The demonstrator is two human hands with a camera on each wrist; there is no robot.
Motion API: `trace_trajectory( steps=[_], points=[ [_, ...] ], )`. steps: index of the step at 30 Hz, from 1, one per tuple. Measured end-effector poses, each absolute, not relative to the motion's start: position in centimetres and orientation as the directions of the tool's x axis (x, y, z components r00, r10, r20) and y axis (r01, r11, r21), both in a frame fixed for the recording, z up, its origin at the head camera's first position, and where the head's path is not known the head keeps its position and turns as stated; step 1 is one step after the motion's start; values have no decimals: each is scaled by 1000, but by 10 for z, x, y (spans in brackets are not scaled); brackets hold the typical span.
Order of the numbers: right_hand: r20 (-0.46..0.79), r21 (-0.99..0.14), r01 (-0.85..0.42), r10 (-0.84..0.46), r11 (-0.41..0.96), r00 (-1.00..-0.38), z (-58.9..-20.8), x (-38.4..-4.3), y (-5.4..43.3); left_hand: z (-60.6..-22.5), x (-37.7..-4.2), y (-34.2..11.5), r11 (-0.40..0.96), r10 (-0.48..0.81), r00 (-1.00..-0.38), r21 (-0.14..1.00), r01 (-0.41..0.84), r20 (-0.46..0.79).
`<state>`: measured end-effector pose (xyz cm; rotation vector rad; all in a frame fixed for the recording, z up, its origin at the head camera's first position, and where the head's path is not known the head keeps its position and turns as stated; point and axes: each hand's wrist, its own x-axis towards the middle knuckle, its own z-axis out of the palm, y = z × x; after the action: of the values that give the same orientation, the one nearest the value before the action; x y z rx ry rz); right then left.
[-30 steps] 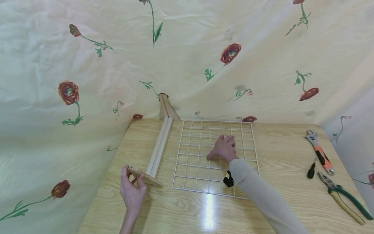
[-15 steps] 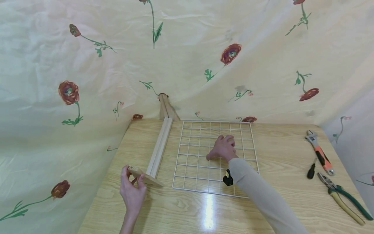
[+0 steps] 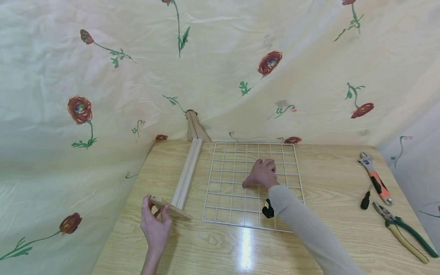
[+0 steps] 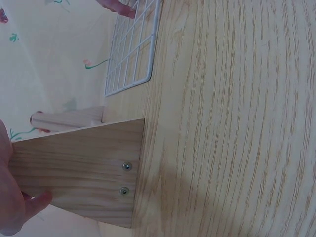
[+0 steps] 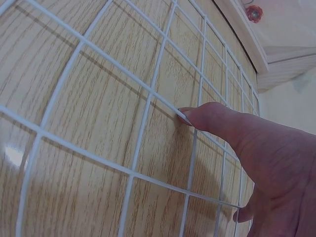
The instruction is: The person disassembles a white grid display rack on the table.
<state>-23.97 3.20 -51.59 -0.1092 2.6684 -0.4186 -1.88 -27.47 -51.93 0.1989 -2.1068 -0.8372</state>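
Observation:
My left hand (image 3: 156, 227) grips the near end board (image 4: 84, 173) of a wooden stand, thumb on one side and fingers on the other. That board is a tapered plank standing on edge, with two screw heads near its lower edge in the left wrist view. Two pale wooden rails (image 3: 188, 172) run back from it to a matching far board (image 3: 197, 128). To the right lies a white wire grid panel (image 3: 220, 193), flat on the table. My right hand (image 3: 262, 173) rests on the grid with fingers spread, the thumb (image 5: 212, 118) touching a wire.
On the right side of the wood-grain table (image 3: 330, 183) lie an adjustable wrench (image 3: 376, 179), a small black-handled screwdriver (image 3: 366, 200) and green-and-yellow pliers (image 3: 403, 231). A flowered cloth (image 3: 220, 76) hangs behind the table and at its sides.

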Motion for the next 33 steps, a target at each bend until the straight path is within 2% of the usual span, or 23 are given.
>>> trace_trajectory(
  steps=[15, 33],
  points=[
    [-426, -323, 8, -139, 946, -894, -512, -239, 32, -519, -20, -274, 759, -418, -622, 631, 162, 662],
    [-412, -333, 8, -138, 943, -901, -509, -235, 34, -518, -19, -272, 745, -431, -634, 650, 151, 642]
  ],
)
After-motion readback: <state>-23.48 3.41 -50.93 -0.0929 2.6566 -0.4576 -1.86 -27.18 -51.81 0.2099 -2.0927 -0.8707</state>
